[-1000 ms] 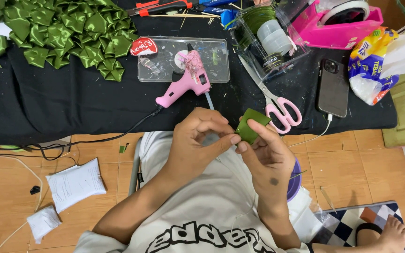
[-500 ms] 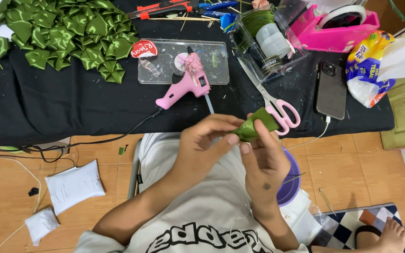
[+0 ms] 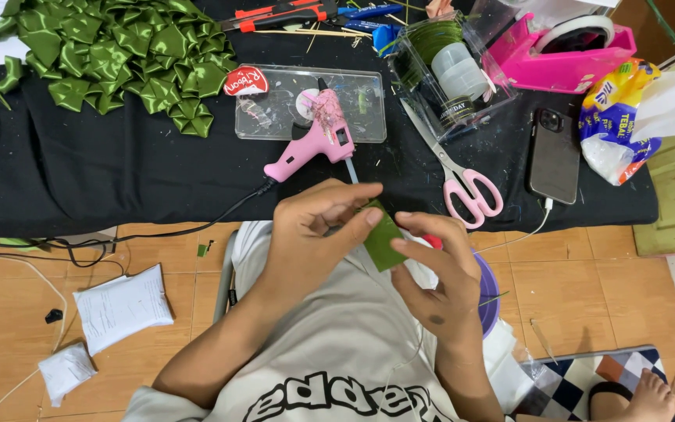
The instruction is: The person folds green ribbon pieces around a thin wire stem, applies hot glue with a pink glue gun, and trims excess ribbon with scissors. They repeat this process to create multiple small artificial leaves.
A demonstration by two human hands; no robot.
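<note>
Both my hands meet over my lap, just below the table's front edge. My left hand (image 3: 314, 230) and my right hand (image 3: 435, 273) pinch a small folded piece of green ribbon (image 3: 382, 237) between their fingertips. A pink glue gun (image 3: 316, 139) lies on the black cloth just above my left hand, its nozzle pointing toward me. Pink-handled scissors (image 3: 462, 181) lie to the right of the gun. A heap of folded green ribbon leaves (image 3: 123, 55) fills the table's far left.
A clear tray (image 3: 275, 117) lies under the gun's tip. A clear box with green wire (image 3: 451, 66), a pink tape dispenser (image 3: 564, 51), a dark phone (image 3: 555, 156) and a plastic bag (image 3: 626, 117) sit at right. White packets (image 3: 123, 305) lie on the floor.
My hands have lowered slightly toward my lap with the green ribbon piece, which is now turned and held flatter between my fingertips.
</note>
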